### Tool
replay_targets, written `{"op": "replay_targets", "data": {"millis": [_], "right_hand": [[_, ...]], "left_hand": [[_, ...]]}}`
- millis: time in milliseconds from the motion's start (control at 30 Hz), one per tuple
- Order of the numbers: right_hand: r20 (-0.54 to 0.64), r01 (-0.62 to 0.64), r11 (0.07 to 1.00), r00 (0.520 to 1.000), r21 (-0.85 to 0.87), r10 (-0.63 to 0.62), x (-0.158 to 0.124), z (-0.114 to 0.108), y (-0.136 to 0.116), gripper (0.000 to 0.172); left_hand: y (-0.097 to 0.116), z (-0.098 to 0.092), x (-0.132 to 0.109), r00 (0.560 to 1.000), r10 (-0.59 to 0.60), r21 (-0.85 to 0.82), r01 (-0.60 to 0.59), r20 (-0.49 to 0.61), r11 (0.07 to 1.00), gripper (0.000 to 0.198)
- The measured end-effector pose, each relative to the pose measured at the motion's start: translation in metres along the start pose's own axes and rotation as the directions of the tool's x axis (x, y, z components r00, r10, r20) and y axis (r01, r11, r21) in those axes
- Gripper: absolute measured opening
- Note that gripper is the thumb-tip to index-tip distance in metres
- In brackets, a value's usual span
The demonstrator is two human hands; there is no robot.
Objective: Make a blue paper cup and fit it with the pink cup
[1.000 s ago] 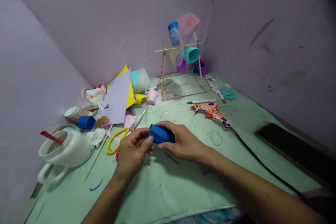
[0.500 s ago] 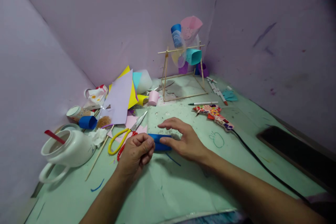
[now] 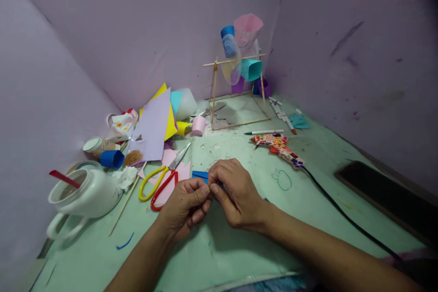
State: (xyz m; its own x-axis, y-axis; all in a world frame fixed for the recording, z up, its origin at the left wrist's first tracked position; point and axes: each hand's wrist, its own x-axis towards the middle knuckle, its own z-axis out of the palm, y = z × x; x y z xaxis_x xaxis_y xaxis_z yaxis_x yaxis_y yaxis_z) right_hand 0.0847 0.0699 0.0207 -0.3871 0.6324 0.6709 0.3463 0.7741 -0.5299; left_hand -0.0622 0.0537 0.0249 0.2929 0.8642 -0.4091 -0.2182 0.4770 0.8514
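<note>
My left hand [image 3: 188,203] and my right hand [image 3: 236,194] meet fingertip to fingertip over the table's middle, both closed in a pinch. Whatever they pinch is too small or too hidden to name. Just behind the fingers a piece of blue paper [image 3: 199,174] shows, mostly covered by my right hand. Scissors [image 3: 164,180] with one yellow and one red handle lie open left of my left hand, on pink paper scraps [image 3: 184,171].
A patterned glue gun [image 3: 278,149] with a black cord lies right. Behind stands a stick frame [image 3: 241,122] carrying a wheel of paper cups. A white teapot [image 3: 99,196], papers [image 3: 153,123] and a wooden stick [image 3: 125,205] are left; a dark phone-like slab [image 3: 386,196] is far right.
My right hand has moved left and its spread fingers have closed, joining my left fingertips. My left hand has shifted slightly right, uncovering more of the scissors' red handle.
</note>
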Motion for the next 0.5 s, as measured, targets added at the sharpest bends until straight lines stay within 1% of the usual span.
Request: {"op": "replay_targets", "data": {"millis": [67, 100, 133, 167, 200, 233, 267, 300, 333, 367, 400, 433, 467, 500], "right_hand": [[0.026, 0.013, 1.0, 1.0, -0.014, -0.012, 0.001, 0.0, 0.0, 0.01], [0.028, 0.009, 0.999, 1.0, -0.036, -0.008, 0.002, 0.0, 0.001, 0.01], [0.025, -0.005, 0.998, 1.0, -0.067, 0.007, 0.003, -0.001, 0.005, 0.01], [0.014, -0.034, 0.994, 0.999, -0.105, 0.036, 0.004, -0.003, 0.009, 0.011], [-0.008, -0.084, 0.986, 0.996, -0.146, 0.084, 0.005, -0.005, 0.014, 0.014], [-0.034, -0.155, 0.97, 0.988, -0.185, 0.151, 0.006, -0.008, 0.02, 0.018], [-0.056, -0.239, 0.947, 0.971, -0.216, 0.233, 0.008, -0.01, 0.026, 0.024], [-0.067, -0.33, 0.913, 0.944, -0.238, 0.324, 0.009, -0.013, 0.031, 0.031], [-0.053, -0.405, 0.879, 0.913, -0.252, 0.406, 0.01, -0.015, 0.035, 0.037], [-0.018, -0.452, 0.853, 0.886, -0.262, 0.464, 0.011, -0.017, 0.038, 0.04], [0.042, -0.46, 0.846, 0.872, -0.268, 0.488, 0.011, -0.018, 0.039, 0.038], [0.12, -0.431, 0.861, 0.872, -0.27, 0.474, 0.011, -0.018, 0.039, 0.033], [0.201, -0.377, 0.887, 0.878, -0.269, 0.434, 0.01, -0.016, 0.039, 0.036], [0.275, -0.312, 0.912, 0.882, -0.267, 0.382, 0.009, -0.014, 0.037, 0.049]], "left_hand": [[0.002, -0.002, -0.003, 0.998, -0.033, -0.016, 0.034, 0.052, 0.999, 0.043], [0.005, -0.004, -0.005, 0.998, -0.02, -0.006, 0.02, 0.059, 1.0, 0.043], [0.009, -0.007, -0.008, 0.999, 0.016, 0.017, -0.017, 0.041, 1.0, 0.043], [0.014, -0.011, -0.01, 0.997, 0.076, 0.056, -0.075, -0.005, 0.996, 0.042], [0.019, -0.017, -0.012, 0.983, 0.161, 0.115, -0.151, -0.088, 0.982, 0.04], [0.025, -0.023, -0.014, 0.947, 0.256, 0.195, -0.218, -0.194, 0.956, 0.037], [0.031, -0.029, -0.016, 0.888, 0.343, 0.291, -0.255, -0.306, 0.922, 0.033], [0.035, -0.036, -0.017, 0.828, 0.398, 0.39, -0.241, -0.395, 0.889, 0.03], [0.039, -0.041, -0.018, 0.796, 0.413, 0.447, -0.204, -0.443, 0.871, 0.026], [0.041, -0.044, -0.018, 0.785, 0.407, 0.484, -0.158, -0.467, 0.861, 0.024], [0.041, -0.046, -0.017, 0.797, 0.384, 0.504, -0.117, -0.466, 0.856, 0.023], [0.041, -0.046, -0.016, 0.821, 0.359, 0.52, -0.09, -0.445, 0.85, 0.022], [0.039, -0.045, -0.015, 0.845, 0.346, 0.548, -0.076, -0.407, 0.833, 0.022], [0.036, -0.043, -0.013, 0.864, 0.348, 0.592, -0.075, -0.363, 0.802, 0.02]]}}
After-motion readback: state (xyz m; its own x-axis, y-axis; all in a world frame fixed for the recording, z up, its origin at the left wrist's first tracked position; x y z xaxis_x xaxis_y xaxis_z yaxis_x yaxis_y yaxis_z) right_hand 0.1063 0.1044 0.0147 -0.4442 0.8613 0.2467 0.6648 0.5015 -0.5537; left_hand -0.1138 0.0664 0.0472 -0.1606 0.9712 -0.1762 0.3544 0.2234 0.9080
